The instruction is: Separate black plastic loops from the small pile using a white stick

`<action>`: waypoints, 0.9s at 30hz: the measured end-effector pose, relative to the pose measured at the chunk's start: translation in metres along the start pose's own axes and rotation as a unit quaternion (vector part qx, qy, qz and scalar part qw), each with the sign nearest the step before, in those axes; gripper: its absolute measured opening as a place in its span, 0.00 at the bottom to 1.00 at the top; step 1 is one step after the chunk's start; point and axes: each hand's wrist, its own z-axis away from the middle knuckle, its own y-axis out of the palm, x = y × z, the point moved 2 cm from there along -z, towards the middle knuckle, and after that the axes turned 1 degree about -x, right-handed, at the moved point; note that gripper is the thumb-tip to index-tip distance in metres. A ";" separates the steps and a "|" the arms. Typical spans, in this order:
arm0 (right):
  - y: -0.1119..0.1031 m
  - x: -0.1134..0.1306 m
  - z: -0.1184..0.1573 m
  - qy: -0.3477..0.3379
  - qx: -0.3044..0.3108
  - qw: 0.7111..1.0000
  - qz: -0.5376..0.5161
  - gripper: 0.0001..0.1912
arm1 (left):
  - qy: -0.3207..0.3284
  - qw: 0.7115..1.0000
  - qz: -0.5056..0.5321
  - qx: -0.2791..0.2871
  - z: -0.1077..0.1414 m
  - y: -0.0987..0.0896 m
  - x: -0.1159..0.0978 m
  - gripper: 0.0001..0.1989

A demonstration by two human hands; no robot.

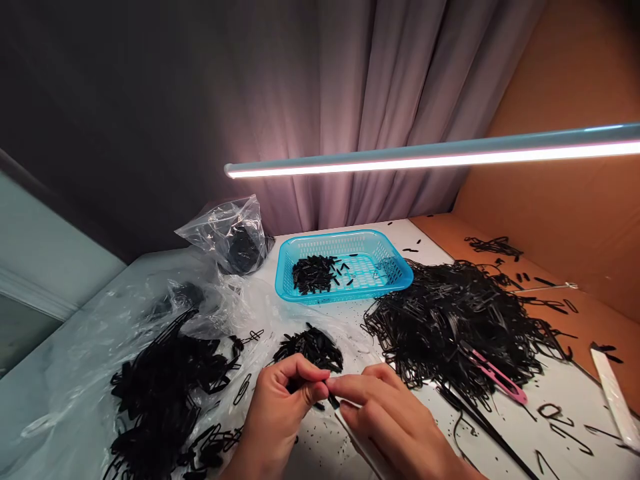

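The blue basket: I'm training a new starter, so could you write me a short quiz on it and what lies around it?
1. What does the blue basket hold?
a) white tiles
b) black pieces
c) nothing
2. True or false: the pink tool lies partly on the large black heap.
3. Fill in: in the picture, the clear bag is to the ___ of the basket.

Key: 1 b; 2 true; 3 left.
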 end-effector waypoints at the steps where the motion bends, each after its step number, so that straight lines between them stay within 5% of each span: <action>1: -0.001 0.004 -0.001 -0.011 0.008 1.000 0.021 0.08 | -0.001 1.000 0.000 -0.001 0.001 0.001 0.001 0.10; 3: -0.001 0.009 -0.001 0.001 0.036 0.998 0.050 0.10 | -0.004 1.000 0.014 0.000 0.003 0.002 0.003 0.09; 10: 0.006 -0.011 0.013 0.129 -0.064 0.986 -0.082 0.12 | 0.022 0.997 0.073 0.003 0.003 0.000 0.005 0.10; 14: 0.006 -0.013 0.013 0.081 -0.051 0.984 -0.151 0.05 | 0.028 0.997 0.071 -0.009 0.001 -0.004 0.005 0.11; 27: 0.012 -0.016 0.017 0.039 -0.036 0.988 -0.143 0.06 | 0.028 0.999 0.040 -0.003 0.000 -0.003 0.004 0.08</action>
